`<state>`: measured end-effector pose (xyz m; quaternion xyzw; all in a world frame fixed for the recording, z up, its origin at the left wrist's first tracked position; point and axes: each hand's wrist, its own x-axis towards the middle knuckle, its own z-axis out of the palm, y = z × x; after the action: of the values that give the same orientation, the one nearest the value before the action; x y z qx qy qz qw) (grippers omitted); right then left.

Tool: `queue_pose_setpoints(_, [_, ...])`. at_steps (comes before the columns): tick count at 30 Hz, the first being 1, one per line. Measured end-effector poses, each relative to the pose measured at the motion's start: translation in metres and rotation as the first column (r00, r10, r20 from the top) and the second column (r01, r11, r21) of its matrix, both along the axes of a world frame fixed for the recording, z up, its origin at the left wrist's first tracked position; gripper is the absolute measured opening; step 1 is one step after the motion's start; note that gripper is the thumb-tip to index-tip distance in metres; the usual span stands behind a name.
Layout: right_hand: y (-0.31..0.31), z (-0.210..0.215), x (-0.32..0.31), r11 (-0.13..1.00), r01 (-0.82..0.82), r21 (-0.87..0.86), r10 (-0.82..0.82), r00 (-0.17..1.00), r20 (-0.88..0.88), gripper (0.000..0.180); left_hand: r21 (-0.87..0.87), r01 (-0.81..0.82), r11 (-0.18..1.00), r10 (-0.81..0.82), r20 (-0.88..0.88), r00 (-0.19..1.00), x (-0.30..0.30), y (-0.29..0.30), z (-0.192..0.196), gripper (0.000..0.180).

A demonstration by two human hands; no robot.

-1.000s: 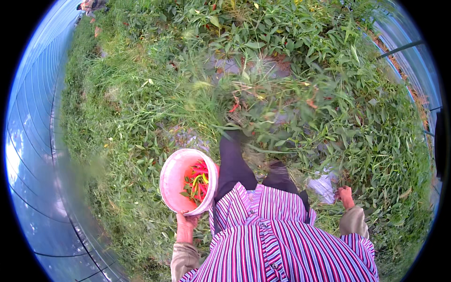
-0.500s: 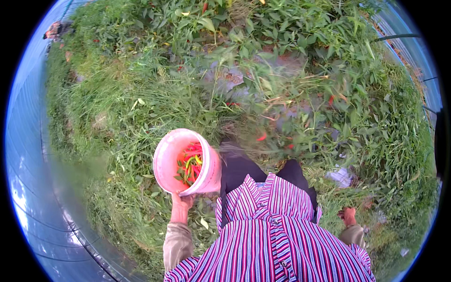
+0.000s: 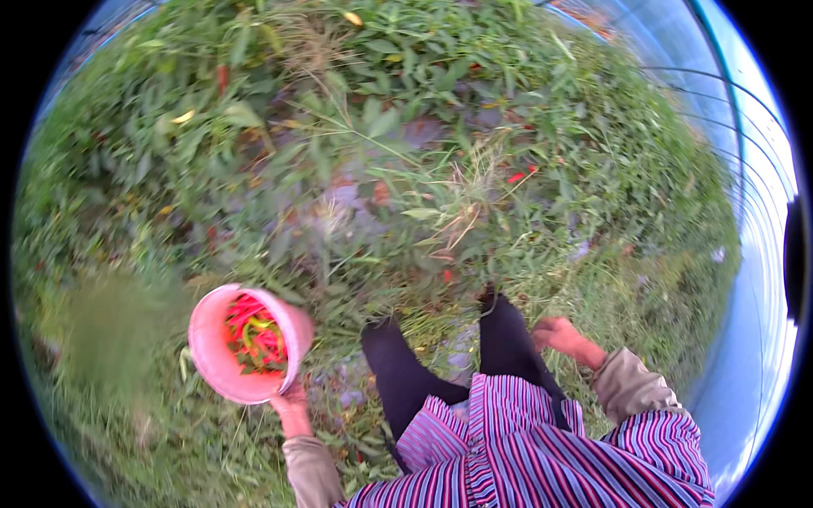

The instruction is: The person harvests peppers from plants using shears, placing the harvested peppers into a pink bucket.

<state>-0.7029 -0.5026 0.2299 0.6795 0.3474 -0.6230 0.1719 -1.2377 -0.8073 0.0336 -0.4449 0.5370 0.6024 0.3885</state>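
A pale pink bucket (image 3: 210, 339) hangs tilted at the lower left, its mouth facing up and leftward. Inside lie several red chili peppers (image 3: 252, 326), with a yellow-green one and some leaves among them. My left hand (image 3: 292, 411) grips the near edge of the bucket; part of the fingers is hidden behind the rim. Beside my right leg, my right hand (image 3: 566, 339) is stretched forward with its fingers loosely bent and apart, slightly blurred. No object shows in it. Low green plants surround both hands.
Dense pepper plants (image 3: 373, 127) fill the ground ahead, with dry grass (image 3: 474, 186) among them. Red peppers (image 3: 521, 175) show between leaves beyond my legs. Patches of greyish sheet (image 3: 343, 203) lie beneath. A blue film wall with curved ribs (image 3: 720, 127) rises at the right.
My view has swung to the right. The bucket, still in my left hand, now appears farther left and lower. My right hand has come up and forward beside my right leg.
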Motion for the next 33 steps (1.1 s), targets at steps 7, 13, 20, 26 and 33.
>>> queue_pose_setpoints(7, [0.003, -0.059, -0.054, 0.999, -0.010, 0.036, 0.012, 0.997, -0.076, 0.019, -0.158, 0.006, 0.987, -0.006, 0.002, 1.000, -0.063, -0.003, -0.097, 0.036])
queue_pose_setpoints(13, [0.065, -0.112, -0.020, 0.914, -0.131, 0.385, 0.041, 0.971, 0.234, 0.020, -0.255, 0.271, 0.928, -0.224, 0.197, 0.954, -0.031, -0.039, -0.120, 0.046])
queue_pose_setpoints(20, [0.200, -0.184, 0.003, 0.087, -0.616, 0.783, 0.441, 0.729, 0.524, 0.012, -0.459, 0.271, 0.846, -0.215, 0.171, 0.962, -0.018, -0.025, -0.143, 0.059])
queue_pose_setpoints(26, [0.308, -0.248, 0.022, -0.035, -0.999, -0.003, 0.663, -0.026, 0.748, 0.024, -0.305, 0.281, 0.910, -0.282, 0.043, 0.959, 0.077, 0.027, -0.124, 0.078])
queue_pose_setpoints(33, [0.266, -0.272, 0.073, -0.205, -0.949, 0.238, 0.601, 0.070, 0.796, 0.018, -0.203, 0.930, 0.307, -0.924, 0.173, 0.342, 0.220, 0.136, -0.087, 0.044])
